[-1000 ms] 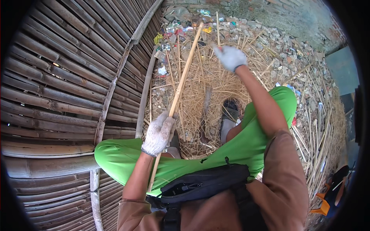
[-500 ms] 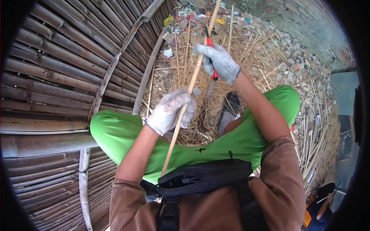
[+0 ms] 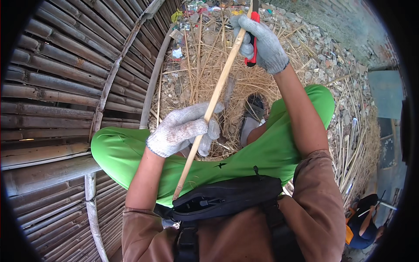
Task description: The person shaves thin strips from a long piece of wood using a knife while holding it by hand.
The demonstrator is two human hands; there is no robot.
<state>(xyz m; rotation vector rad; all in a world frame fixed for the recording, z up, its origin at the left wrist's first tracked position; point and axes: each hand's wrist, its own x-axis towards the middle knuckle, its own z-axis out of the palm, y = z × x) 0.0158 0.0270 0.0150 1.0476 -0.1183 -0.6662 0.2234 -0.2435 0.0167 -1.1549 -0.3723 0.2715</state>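
A long, pale bamboo strip (image 3: 223, 77) runs slantwise from the edge of my black waist bag up to the top of the view. My left hand (image 3: 176, 131), in a dirty white knit glove, is closed around its lower part above my lap. Farther out, my gloved right hand (image 3: 271, 48) grips a knife with a red and black handle (image 3: 255, 18). Its dark blade points away from me and lies alongside the strip's upper part, cut off by the view's edge. The right thumb and fingertips rest at the strip.
Straw-like shavings (image 3: 209, 56) and loose strips cover the rubble ground before me. A slatted bamboo wall (image 3: 61, 83) rises on the left, a masonry wall (image 3: 340, 26) at the far right. Cut strips (image 3: 349, 148) lie to my right. Another person (image 3: 364, 222) is at lower right.
My right hand with the knife has moved up and away along the strip. My left hand keeps its grip, shifted slightly left, and the whole view has shifted a little.
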